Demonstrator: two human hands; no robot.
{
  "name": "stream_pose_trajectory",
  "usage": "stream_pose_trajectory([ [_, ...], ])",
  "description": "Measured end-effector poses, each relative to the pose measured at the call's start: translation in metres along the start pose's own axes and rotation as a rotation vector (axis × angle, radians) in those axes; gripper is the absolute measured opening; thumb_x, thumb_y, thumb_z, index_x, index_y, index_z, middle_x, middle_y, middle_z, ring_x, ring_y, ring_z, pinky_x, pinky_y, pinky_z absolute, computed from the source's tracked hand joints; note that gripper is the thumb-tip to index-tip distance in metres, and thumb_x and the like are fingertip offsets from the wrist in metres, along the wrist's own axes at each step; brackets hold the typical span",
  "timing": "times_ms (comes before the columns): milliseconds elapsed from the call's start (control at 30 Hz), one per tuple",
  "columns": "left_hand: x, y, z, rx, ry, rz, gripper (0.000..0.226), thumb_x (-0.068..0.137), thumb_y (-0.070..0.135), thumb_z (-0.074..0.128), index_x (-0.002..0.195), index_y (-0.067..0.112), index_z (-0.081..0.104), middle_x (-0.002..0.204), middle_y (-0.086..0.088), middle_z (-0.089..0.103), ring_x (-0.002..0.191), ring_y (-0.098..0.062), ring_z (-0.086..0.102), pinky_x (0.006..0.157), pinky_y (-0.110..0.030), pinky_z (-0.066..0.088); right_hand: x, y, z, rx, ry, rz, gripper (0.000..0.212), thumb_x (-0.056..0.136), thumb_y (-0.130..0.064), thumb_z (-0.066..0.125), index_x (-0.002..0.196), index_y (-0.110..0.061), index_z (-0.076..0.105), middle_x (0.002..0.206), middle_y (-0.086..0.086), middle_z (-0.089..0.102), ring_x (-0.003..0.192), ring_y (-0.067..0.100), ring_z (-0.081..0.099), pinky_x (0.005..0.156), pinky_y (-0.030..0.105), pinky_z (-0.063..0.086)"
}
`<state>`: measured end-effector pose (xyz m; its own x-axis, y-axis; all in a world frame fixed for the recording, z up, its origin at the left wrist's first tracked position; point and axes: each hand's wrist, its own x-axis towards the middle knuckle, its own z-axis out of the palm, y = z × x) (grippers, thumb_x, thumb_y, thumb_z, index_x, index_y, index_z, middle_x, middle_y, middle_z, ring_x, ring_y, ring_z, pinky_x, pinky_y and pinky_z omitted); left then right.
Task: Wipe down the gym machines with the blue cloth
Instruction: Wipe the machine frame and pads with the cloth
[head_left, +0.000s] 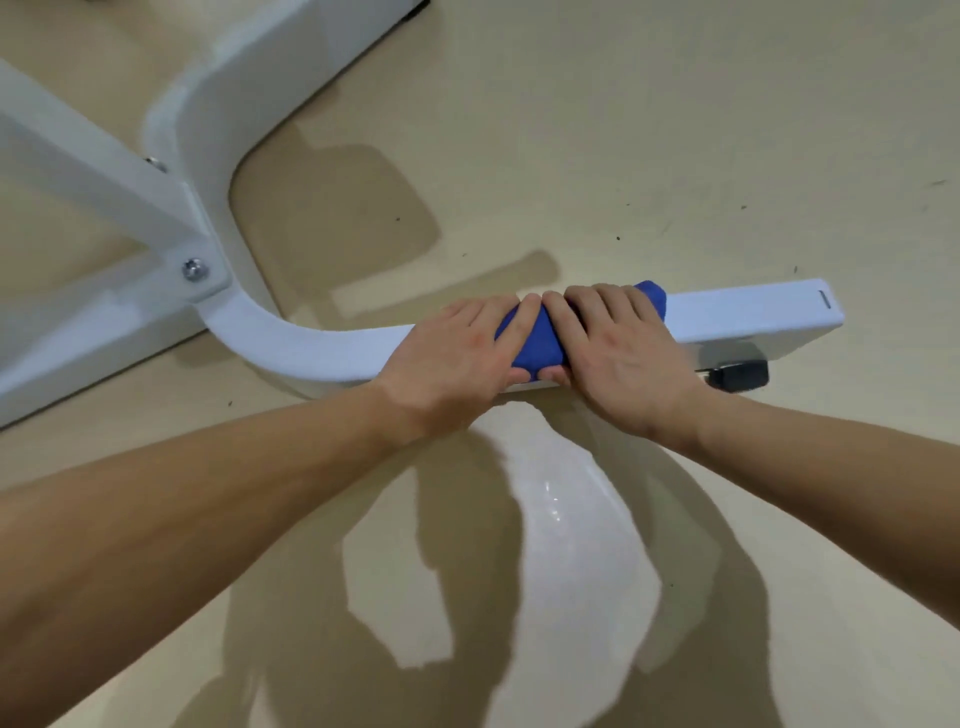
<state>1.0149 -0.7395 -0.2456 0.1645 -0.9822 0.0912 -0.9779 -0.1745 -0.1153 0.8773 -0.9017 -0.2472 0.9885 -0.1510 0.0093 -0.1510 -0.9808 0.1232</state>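
A blue cloth (535, 343) is wrapped over the white base bar (332, 348) of a gym machine, low above the floor. My left hand (452, 358) grips the cloth and bar from the left, fingers over the top and thumb underneath. My right hand (623, 353) grips the cloth beside it on the right in the same way. Both hands touch at the fingertips. A corner of the cloth (655, 295) sticks out past my right fingers. Most of the cloth is hidden under the hands.
The bar curves left to a bolted joint (195, 270) where white frame beams (78, 156) meet. Its free end (810, 312) lies to the right, with a black foot (740, 375) underneath. Beige glossy floor (571, 156) surrounds the frame.
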Motion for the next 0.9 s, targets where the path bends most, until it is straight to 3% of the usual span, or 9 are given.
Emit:
stream_pose_trajectory([
  [133,-0.058,-0.056,0.0,0.004,-0.048,-0.021,0.069,0.094,0.051,0.034,0.143,0.003,0.042,0.127,-0.014,0.056,0.103,-0.032,0.058,0.092,-0.039,0.046,0.035,-0.075,-0.008,0.01,-0.012,0.003,0.07,0.095,-0.058,0.034,0.135,-0.002,0.044,0.116,0.016,0.055,0.098,0.038,0.051,0.088,0.048,0.04],
  [233,-0.096,-0.089,-0.001,-0.013,-0.034,-0.057,0.068,0.094,0.051,0.033,0.142,0.005,0.043,0.129,-0.011,0.055,0.107,-0.028,0.053,0.099,-0.032,0.036,0.059,-0.118,-0.015,0.043,-0.032,-0.03,0.069,0.094,-0.059,0.036,0.134,-0.004,0.044,0.115,0.013,0.054,0.096,0.035,0.05,0.086,0.046,0.04],
  [367,-0.137,-0.127,0.004,-0.029,-0.053,-0.069,0.063,0.101,0.043,0.036,0.146,-0.001,0.038,0.143,-0.018,0.047,0.13,-0.033,0.046,0.113,-0.043,0.033,0.092,-0.162,-0.026,0.07,-0.06,-0.117,0.072,0.093,-0.065,0.023,0.129,-0.007,0.046,0.107,0.009,0.056,0.088,0.031,0.051,0.077,0.041,0.04],
  [500,-0.176,-0.164,0.007,0.022,-0.036,-0.226,0.056,0.102,0.032,0.035,0.148,0.001,0.035,0.153,-0.018,0.037,0.14,-0.031,0.04,0.115,-0.04,0.032,0.138,-0.21,-0.036,0.219,-0.103,-0.142,0.071,0.098,-0.06,0.027,0.144,-0.006,0.031,0.126,0.01,0.049,0.107,0.03,0.051,0.084,0.041,0.043],
  [600,-0.183,-0.155,0.001,-0.059,-0.008,-0.439,0.052,0.103,0.028,0.037,0.149,0.004,0.034,0.155,-0.014,0.035,0.141,-0.026,0.038,0.113,-0.036,0.034,0.152,-0.225,-0.041,0.307,-0.174,-0.1,0.072,0.101,-0.053,0.034,0.152,-0.005,0.017,0.14,0.012,0.041,0.12,0.03,0.048,0.092,0.043,0.045],
  [667,-0.185,-0.132,0.004,-0.141,0.108,-0.559,0.052,0.101,0.029,0.035,0.143,-0.001,0.043,0.15,-0.019,0.042,0.137,-0.027,0.045,0.109,-0.036,0.039,0.14,-0.215,-0.043,0.288,-0.184,-0.132,0.073,0.1,-0.051,0.029,0.154,-0.005,0.014,0.144,0.012,0.04,0.122,0.031,0.048,0.096,0.045,0.045],
  [800,-0.171,-0.085,0.006,-0.395,0.122,-0.697,0.065,0.101,0.036,0.022,0.147,-0.01,0.027,0.156,-0.027,0.024,0.147,-0.035,0.023,0.12,-0.042,0.023,0.113,-0.191,-0.051,0.276,-0.184,-0.127,0.064,0.1,-0.048,0.02,0.154,-0.014,0.022,0.144,0.006,0.046,0.121,0.029,0.052,0.094,0.044,0.047],
  [900,-0.154,-0.09,0.016,-0.368,0.166,-0.822,0.064,0.102,0.032,0.01,0.147,-0.009,0.028,0.155,-0.027,0.028,0.145,-0.037,0.026,0.12,-0.041,0.022,0.138,-0.198,-0.055,0.382,-0.289,-0.064,0.044,0.104,-0.039,0.028,0.142,-0.018,0.036,0.131,0.005,0.055,0.111,0.031,0.056,0.083,0.04,0.047],
])
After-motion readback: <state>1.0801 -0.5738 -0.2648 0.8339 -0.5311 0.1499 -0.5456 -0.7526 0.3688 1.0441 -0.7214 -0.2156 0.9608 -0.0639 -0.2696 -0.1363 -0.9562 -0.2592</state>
